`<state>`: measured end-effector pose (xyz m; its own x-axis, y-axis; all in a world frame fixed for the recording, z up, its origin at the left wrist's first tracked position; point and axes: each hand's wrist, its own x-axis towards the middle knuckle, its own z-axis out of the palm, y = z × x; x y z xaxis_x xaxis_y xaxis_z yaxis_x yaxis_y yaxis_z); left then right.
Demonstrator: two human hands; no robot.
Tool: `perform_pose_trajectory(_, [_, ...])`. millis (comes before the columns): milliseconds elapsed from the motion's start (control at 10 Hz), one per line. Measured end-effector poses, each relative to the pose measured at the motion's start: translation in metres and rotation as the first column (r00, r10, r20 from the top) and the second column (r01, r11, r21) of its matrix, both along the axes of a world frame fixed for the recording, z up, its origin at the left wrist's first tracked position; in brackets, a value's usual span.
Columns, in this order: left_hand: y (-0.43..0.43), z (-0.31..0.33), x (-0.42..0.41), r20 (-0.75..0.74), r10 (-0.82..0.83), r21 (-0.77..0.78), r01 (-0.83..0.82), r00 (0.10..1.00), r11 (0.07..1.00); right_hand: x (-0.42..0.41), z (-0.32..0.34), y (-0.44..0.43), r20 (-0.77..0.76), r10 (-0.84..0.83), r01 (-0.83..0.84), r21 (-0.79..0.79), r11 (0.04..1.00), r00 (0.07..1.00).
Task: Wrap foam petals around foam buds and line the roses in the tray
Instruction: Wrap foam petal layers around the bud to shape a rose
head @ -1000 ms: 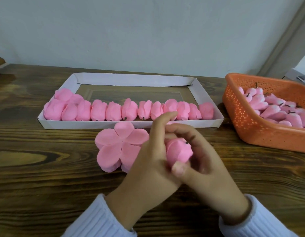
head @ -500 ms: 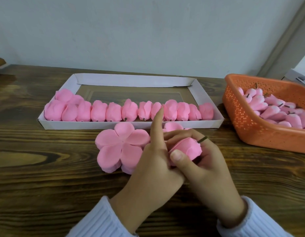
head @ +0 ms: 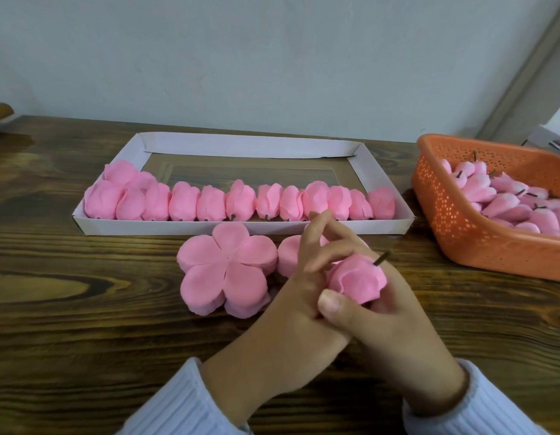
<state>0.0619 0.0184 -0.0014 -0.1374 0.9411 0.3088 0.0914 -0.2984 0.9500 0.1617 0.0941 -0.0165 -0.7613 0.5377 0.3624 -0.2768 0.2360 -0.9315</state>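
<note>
Forefinger of left hand point(head: 291, 296) lowering since half-second ago, fingers near straight, pressing petals; right hand point(head: 398, 334) curling round pink foam rose point(head: 357, 281) over dark wooden bench point(head: 84, 340), brown stem point(head: 383, 256) pointing 2 o'clock. White cardboard tray point(head: 241, 228) lying 12 o'clock of hands; right hand nearer.

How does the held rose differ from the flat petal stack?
The rose is wrapped into a closed bud; the petal stack lies flat, five lobes open. The rose shows a dark stem; the petal stack shows none. The right hand holds the rose; the petal stack rests free. Both are pink.
</note>
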Motion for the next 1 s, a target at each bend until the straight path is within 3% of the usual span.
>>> perform_pose_trajectory(100, [0.002, -0.004, -0.002, -0.106, 0.035, -0.010, -0.036, 0.994, 0.999, -0.003, 0.002, -0.002, -0.051, -0.109, 0.108, -0.029, 0.994, 0.993])
perform_pose_trajectory(200, [0.005, -0.006, -0.010, -0.185, 0.008, -0.039, -0.015, 0.983, 0.999, 0.000, -0.004, 0.005, -0.149, -0.210, 0.170, -0.241, 0.955, 0.966])
perform_pose_trajectory(300, [0.007, -0.003, -0.033, 0.043, 0.188, 0.022, -0.189, 0.981, 0.982, 0.003, -0.002, 0.016, -0.133, -0.370, 0.309, -0.335, 0.890, 0.920])
perform_pose_trajectory(400, [0.006, -0.002, -0.069, -0.010, 0.679, 0.079, -0.676, 0.734, 0.732, 0.004, -0.005, 0.023, -0.054, -0.406, 0.375, -0.291, 0.880, 0.912])
perform_pose_trajectory(500, [-0.003, -0.008, -0.097, -0.442, 0.804, 0.088, -0.873, 0.398, 0.480, 0.003, -0.007, 0.023, 0.000, -0.428, 0.417, -0.229, 0.880, 0.904])
perform_pose_trajectory(600, [-0.006, -0.011, -0.104, -0.753, 0.591, -0.007, -0.901, 0.289, 0.433, 0.004, -0.010, 0.023, 0.012, -0.413, 0.410, -0.153, 0.899, 0.910])
perform_pose_trajectory(700, [-0.007, -0.011, -0.099, -0.849, 0.458, -0.051, -0.903, 0.265, 0.427, 0.004, -0.009, 0.021, 0.034, -0.419, 0.420, -0.118, 0.900, 0.907])
perform_pose_trajectory(1000, [-0.008, -0.009, -0.095, -0.844, 0.458, -0.057, -0.894, 0.281, 0.445, 0.003, -0.008, 0.021, 0.057, -0.426, 0.430, -0.130, 0.893, 0.903])
